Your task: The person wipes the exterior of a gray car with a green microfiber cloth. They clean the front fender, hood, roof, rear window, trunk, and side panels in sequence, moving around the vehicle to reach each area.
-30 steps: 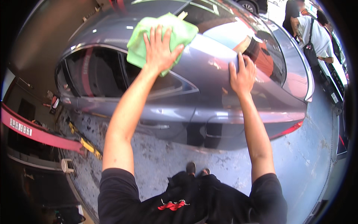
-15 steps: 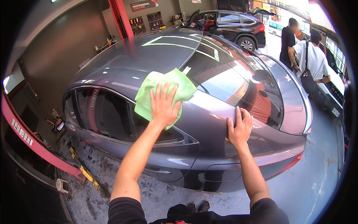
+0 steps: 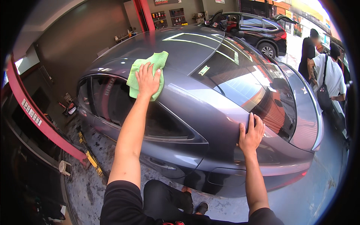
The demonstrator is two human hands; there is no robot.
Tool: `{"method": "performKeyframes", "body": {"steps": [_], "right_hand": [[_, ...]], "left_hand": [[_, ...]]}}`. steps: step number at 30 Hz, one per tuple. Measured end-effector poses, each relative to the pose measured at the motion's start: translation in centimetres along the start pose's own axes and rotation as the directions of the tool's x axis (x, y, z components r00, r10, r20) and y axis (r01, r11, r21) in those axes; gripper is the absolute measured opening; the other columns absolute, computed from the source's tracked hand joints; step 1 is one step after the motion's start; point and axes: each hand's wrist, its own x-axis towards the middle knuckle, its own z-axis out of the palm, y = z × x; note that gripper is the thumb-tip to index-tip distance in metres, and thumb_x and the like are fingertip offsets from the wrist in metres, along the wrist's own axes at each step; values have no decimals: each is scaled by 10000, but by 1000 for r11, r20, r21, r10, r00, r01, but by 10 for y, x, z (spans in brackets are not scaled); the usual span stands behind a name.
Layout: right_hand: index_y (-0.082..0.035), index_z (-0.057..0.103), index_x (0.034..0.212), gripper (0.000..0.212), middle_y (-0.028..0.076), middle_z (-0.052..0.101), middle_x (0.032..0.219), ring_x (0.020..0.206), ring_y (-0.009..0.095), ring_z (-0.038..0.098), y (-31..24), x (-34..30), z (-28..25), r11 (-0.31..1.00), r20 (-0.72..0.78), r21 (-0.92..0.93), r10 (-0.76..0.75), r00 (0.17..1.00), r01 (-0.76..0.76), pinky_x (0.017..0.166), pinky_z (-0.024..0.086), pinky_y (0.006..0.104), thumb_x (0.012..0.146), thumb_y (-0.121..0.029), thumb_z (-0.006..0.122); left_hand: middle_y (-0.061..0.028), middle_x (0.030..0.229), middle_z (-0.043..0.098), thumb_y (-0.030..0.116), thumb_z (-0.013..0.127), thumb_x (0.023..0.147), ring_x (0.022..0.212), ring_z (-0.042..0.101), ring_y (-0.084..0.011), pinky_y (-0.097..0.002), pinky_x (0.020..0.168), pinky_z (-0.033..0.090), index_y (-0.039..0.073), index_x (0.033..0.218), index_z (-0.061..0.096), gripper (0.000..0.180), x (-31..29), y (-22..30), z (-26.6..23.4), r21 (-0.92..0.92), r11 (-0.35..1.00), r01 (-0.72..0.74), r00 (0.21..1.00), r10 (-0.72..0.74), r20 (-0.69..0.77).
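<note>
Green cloth (image 3: 158,60) moved toward ten o'clock, pressed by flattened left hand (image 3: 149,80) on grey car (image 3: 198,107); right hand (image 3: 252,135) laid unclenched on glossy paint (image 3: 221,137), four o'clock; black car (image 3: 251,33) parked, two.

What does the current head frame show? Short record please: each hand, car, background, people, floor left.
left hand: fingers spread, palm-down on green cloth at the roof edge
right hand: no cloth, on rear body panel beside the rear window
car: dark grey sedan
background: black car, tailgate raised
people: one in black, one in white with dark shoulder bag
floor left: pale stool, yellow bar
</note>
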Motion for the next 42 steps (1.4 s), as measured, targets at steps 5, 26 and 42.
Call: {"method": "performKeyframes", "body": {"steps": [5,26,42], "right_hand": [[-45,542,1455,577,169,506,1436,1374,366,451,-3,0,-1,1000,-18,-7,-13,1000,12,1188,274,570,990,-382,610],[-38,597,1394,570,198,566,1326,1246,381,515,0,11,11,996,-25,54,73,997,-71,1092,358,492,1020,-466,558],[80,275,1551,964,321,308,1547,1485,478,278,13,-2,-27,952,462,-96,300,834,-290,1225,161,607,990,-683,455]], "left_hand": [[-126,1572,433,509,451,1041,1530,271,-362,-633,1242,112,36,1441,554,627,-6,-2,5,-17,1000,25,1000,-25,1],[-174,1412,611,487,555,996,1356,526,-323,-441,1170,327,2,1347,627,603,72,-63,-11,-28,987,-161,966,164,202],[-117,1129,629,464,626,882,1138,586,-350,-582,1118,385,74,1045,757,443,105,-70,-22,-281,924,-260,843,359,400]]}}
